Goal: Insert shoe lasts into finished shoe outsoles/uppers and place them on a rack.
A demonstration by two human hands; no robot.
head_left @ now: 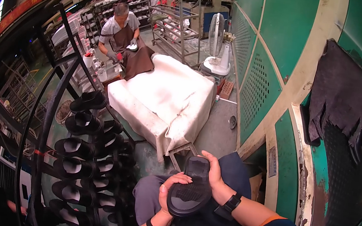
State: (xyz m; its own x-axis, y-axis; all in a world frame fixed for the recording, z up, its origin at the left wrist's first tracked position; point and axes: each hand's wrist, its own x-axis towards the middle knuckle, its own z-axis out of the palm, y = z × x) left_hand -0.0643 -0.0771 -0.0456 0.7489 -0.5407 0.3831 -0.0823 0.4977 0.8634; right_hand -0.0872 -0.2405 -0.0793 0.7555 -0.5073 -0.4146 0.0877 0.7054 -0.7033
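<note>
A black shoe point(190, 192) is held over my lap with its patterned sole turned up toward me. My left hand point(171, 188) grips its left edge near the wider end, with fingers lying across the sole. On the other side my right hand point(214, 171) is wrapped round the narrower end, its thumb along the edge. The shoe's upper faces away and is hidden. To my left stands a rack with several black shoes point(77, 147) on it, pale insides showing.
A box-like form under a white cloth point(160, 96) stands ahead. Beyond it a co-worker point(124, 37) in a brown apron holds a shoe. A standing fan point(217, 44) and metal rack point(178, 26) are behind. Green machine panels point(282, 39) rise on the right, with a dark cloth point(344, 89) hanging there.
</note>
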